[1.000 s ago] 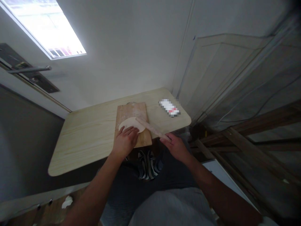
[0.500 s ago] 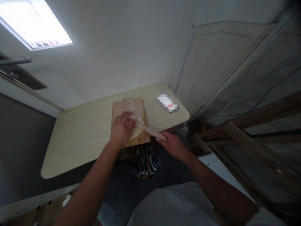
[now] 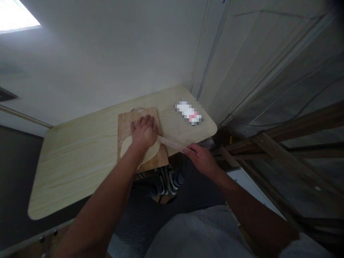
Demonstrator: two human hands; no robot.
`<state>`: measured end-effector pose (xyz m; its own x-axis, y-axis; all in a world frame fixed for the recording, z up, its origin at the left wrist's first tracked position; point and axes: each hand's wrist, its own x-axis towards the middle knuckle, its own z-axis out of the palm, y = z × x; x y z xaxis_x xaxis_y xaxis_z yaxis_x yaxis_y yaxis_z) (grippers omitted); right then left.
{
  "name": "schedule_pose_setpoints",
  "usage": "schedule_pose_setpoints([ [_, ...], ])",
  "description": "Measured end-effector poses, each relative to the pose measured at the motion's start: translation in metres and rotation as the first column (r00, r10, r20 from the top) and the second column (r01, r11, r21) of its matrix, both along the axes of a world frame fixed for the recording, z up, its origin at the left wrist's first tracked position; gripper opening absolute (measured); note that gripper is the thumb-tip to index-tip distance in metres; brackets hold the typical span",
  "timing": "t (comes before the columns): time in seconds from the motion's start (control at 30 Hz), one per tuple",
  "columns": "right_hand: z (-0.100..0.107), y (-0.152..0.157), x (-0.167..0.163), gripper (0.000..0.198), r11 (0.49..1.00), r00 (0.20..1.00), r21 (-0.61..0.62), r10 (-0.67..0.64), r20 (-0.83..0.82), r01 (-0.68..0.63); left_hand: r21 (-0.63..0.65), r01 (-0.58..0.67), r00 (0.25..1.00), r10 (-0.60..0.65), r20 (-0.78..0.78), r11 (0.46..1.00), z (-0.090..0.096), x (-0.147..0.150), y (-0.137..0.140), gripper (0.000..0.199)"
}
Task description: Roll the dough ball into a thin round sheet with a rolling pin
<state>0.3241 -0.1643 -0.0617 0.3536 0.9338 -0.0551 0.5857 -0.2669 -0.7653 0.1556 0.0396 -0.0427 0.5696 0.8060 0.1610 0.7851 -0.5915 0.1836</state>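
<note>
On a floured wooden cutting board (image 3: 125, 123) lies a thin, pale sheet of dough (image 3: 153, 152). My left hand (image 3: 145, 130) rests palm down over the dough's far side, fingers stretched and spread toward the back of the board. A light wooden rolling pin (image 3: 173, 143) runs out from under that palm, past the board's right edge. Its near end is in my right hand (image 3: 201, 159), whose fingers are wrapped round it beyond the table's front edge. The pin's far end is hidden beneath my left hand.
The board sits on a pale wood-grain table (image 3: 75, 150) against a white wall, its front edge over my lap. A blurred-out white and pink item (image 3: 189, 111) lies on the table's right part. Wooden beams (image 3: 290, 136) stand at the right.
My left hand has moved from the pin's far end to lie flat with fingers spread farther back. More of the dough sheet shows. The view has shifted, with the window sliding up and left.
</note>
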Motion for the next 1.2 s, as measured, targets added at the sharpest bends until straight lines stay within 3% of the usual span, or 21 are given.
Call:
schedule_pose_setpoints([
  [0.23, -0.009, 0.015, 0.015, 0.047, 0.995, 0.995, 0.007, -0.098, 0.001, 0.098, -0.004, -0.024, 1.000, 0.024, 0.013, 1.000, 0.002, 0.005, -0.001, 0.051],
  [0.47, -0.004, -0.004, -0.003, 0.038, 0.998, 0.992, 0.030, -0.056, 0.113, 0.053, 0.043, -0.033, 0.999, 0.032, 0.020, 0.999, 0.000, -0.029, -0.034, 0.052],
  [0.67, -0.005, -0.009, -0.008, 0.035, 0.990, 0.996, 0.114, -0.086, 0.035, 0.081, 0.104, -0.059, 0.998, 0.056, 0.025, 0.993, 0.007, -0.049, -0.061, 0.049],
  [0.93, -0.007, 0.004, 0.003, 0.038, 0.984, 0.997, 0.159, -0.078, -0.022, 0.080, 0.044, -0.071, 0.993, 0.066, 0.102, 0.997, 0.011, -0.021, -0.026, 0.049],
  [1.2, -0.001, 0.015, 0.011, 0.042, 0.991, 0.989, 0.051, -0.127, 0.073, 0.124, 0.054, -0.059, 0.996, 0.055, 0.073, 0.997, 0.004, -0.005, -0.006, 0.048],
])
